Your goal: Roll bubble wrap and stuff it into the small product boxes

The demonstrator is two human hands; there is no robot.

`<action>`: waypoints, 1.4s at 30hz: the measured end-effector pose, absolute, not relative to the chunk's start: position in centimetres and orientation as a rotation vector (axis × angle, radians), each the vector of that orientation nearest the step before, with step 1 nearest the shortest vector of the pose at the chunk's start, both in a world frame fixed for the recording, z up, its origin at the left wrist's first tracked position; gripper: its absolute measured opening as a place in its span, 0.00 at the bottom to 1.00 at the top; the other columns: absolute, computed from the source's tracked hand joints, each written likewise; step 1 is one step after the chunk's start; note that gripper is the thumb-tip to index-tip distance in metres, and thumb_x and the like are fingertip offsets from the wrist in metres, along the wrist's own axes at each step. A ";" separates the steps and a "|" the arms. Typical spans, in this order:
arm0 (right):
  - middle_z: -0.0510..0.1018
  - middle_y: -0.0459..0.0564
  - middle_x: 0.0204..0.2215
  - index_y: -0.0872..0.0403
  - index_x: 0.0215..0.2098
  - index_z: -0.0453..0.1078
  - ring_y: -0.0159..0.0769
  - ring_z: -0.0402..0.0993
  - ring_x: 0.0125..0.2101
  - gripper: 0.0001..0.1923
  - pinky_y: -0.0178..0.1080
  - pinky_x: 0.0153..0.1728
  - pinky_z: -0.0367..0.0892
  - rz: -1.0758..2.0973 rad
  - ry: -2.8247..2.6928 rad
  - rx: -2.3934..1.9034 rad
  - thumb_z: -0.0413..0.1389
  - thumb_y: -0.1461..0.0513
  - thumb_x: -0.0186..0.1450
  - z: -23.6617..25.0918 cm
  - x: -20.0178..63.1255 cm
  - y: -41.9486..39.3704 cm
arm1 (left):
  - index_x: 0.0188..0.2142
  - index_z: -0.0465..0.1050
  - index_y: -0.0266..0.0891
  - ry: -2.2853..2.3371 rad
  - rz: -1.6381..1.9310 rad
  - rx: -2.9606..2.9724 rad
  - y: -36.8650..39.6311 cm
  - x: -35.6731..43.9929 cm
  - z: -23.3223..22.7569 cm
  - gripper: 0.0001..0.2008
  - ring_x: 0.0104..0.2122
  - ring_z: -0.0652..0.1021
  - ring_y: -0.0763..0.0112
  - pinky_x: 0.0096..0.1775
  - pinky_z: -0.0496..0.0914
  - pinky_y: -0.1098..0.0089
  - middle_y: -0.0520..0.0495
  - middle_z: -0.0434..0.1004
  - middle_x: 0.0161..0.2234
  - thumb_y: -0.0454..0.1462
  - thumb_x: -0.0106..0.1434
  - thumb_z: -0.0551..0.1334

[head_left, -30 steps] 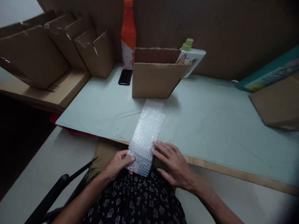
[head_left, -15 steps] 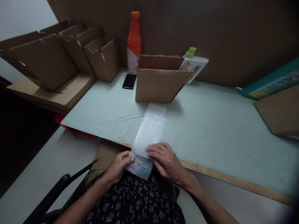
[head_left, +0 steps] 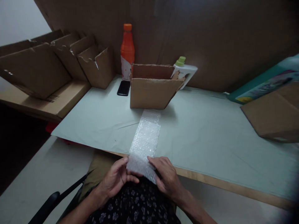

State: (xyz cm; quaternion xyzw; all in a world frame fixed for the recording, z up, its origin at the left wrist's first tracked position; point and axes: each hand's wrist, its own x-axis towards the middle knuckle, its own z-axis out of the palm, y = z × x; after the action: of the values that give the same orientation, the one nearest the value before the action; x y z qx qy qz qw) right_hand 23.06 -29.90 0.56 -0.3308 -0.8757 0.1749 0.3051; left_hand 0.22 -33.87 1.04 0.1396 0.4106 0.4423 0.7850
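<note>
— Hands at the table edge: what do they hold?

— Left hand (head_left: 114, 180) and right hand (head_left: 167, 179) each pinch the near end of a bubble wrap strip (head_left: 146, 140).

— Which way does it lie?

— Long axis runs away from both hands, equally near, across the table (head_left: 210, 130) toward an open cardboard box (head_left: 151, 91).

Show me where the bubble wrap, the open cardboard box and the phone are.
bubble wrap (head_left: 145, 140), head view, middle of the strip.
open cardboard box (head_left: 150, 93), head view, front wall.
phone (head_left: 123, 88), head view, centre of the dark screen.
</note>
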 end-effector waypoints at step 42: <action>0.81 0.54 0.47 0.49 0.56 0.68 0.42 0.79 0.45 0.15 0.46 0.43 0.75 0.515 -2.120 -1.144 0.53 0.61 0.72 0.7 23.6 -23.7 | 0.60 0.64 0.41 1.381 0.835 2.087 -25.1 -0.2 0.9 0.20 0.44 0.76 0.59 0.47 0.71 0.56 0.41 0.78 0.46 0.36 0.69 0.57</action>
State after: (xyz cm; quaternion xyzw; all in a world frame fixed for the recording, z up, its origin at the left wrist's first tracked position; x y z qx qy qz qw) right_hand 23.57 -23.72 0.73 -0.4378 -0.8116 0.1971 0.3329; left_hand -0.16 -25.13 0.86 0.7660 0.5072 0.3064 0.2492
